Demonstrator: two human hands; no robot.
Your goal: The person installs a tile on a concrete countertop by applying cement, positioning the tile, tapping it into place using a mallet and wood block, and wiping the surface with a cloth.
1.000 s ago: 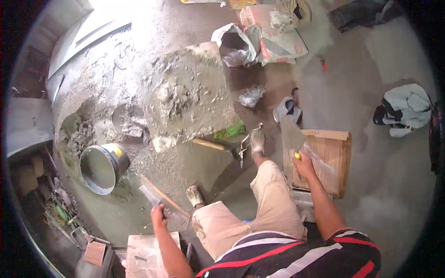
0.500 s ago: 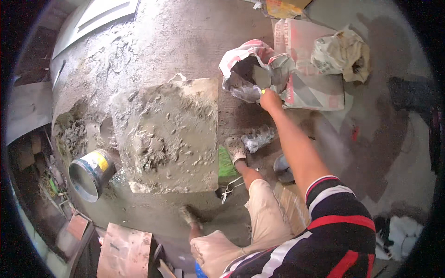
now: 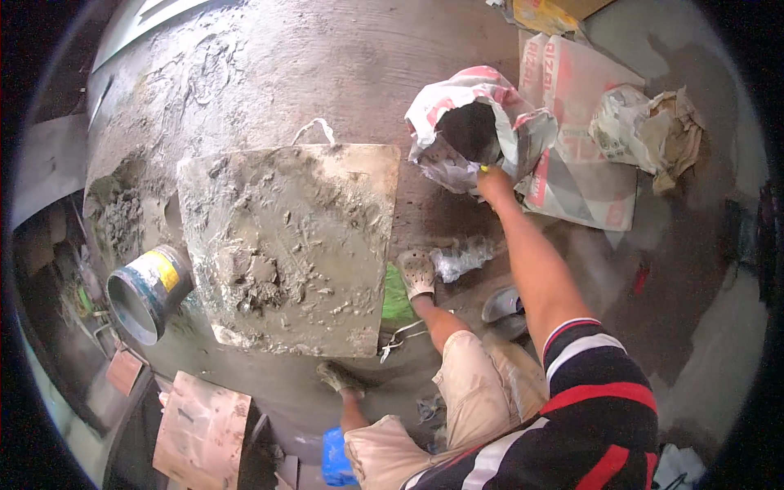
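My right hand (image 3: 494, 186) is closed at the near rim of an opened paper sack (image 3: 437, 110), with the arm stretched out. A yellow bit of a trowel handle (image 3: 484, 168) shows at the fingers; its blade is not discernible now. The sack's mouth gapes, dark inside, so its contents are hard to make out. Left of the sack lies a square board (image 3: 359, 171) smeared with wet grey mortar, with a lumpy mortar heap (image 3: 253, 273) on it. My left hand is out of the picture.
A bucket (image 3: 151, 290) lies tipped left of the board, near a rough mortar pile (image 3: 122, 216). Flattened paper sacks (image 3: 592, 175) and a crumpled sack (image 3: 645, 131) lie right. Clear plastic (image 3: 464, 260) sits by my clog (image 3: 416, 272). A pinkish panel (image 3: 200, 433) stands lower left.
The trowel blade, visible at the sack's mouth before, can no longer be made out. My right hand remains at the near rim. The whole view has shifted slightly.
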